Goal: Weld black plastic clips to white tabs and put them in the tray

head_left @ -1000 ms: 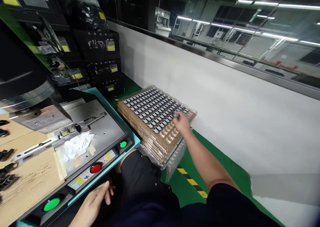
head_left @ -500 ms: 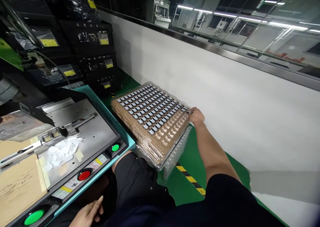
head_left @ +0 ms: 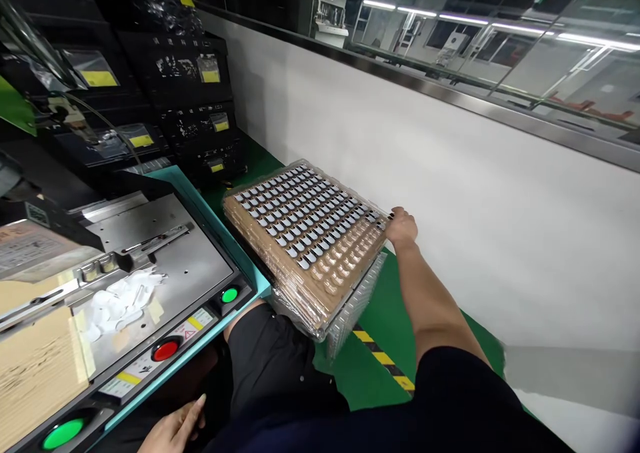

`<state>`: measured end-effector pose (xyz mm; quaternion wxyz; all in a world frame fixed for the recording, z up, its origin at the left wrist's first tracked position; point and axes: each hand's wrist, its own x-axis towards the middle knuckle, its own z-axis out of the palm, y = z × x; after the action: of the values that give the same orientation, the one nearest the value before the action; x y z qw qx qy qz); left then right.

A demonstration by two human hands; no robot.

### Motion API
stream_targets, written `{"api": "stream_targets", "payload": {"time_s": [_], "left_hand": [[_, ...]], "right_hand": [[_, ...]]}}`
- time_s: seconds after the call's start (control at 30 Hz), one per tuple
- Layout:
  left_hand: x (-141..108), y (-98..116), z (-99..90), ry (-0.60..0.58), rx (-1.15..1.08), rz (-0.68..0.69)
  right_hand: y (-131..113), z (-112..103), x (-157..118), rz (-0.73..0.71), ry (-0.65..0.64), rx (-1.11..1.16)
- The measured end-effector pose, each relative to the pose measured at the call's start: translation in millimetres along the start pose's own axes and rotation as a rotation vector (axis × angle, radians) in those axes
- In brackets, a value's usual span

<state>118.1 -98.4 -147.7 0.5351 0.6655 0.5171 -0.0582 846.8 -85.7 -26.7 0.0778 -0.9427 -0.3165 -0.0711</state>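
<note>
My right hand reaches out to the far right corner of a clear plastic tray. Its fingers are closed at the tray's edge, beside a few dark small parts; what they grip is too small to make out. Rows of small white-and-black parts fill most of the tray's pockets, while the pockets along the near right side are bare. This tray tops a stack of similar trays with brown layers. Low in the view, my left hand rests near my lap with fingers curled and thumb against them; nothing shows in it.
At left stands a machine with a metal plate, green buttons and a red button. White flat pieces lie heaped on it. Black boxes are stacked behind. A white wall runs along the right.
My right hand has shifted slightly right and up along the tray's corner. The view has turned a little. My left hand stays about where it was.
</note>
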Motion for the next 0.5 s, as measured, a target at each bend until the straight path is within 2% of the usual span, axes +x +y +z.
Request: {"api": "stream_targets", "payload": {"time_s": [0.13,0.3,0.4,0.5], "left_hand": [[0,-8,1.6,-0.016,0.01,-0.003],[2,-15,4.2,0.004,0.032,0.009],[-4,-4,1.0,0.028,0.023,0.046],[-20,20,-10.5,0.083,0.02,0.156]], "right_hand": [[-3,3,8,-0.057,-0.075,-0.075],[-9,0,8,-0.063,-0.09,-0.102],[-16,-9,1,-0.08,-0.072,-0.081],[-30,-15,-2,-0.13,-0.014,-0.012]]}}
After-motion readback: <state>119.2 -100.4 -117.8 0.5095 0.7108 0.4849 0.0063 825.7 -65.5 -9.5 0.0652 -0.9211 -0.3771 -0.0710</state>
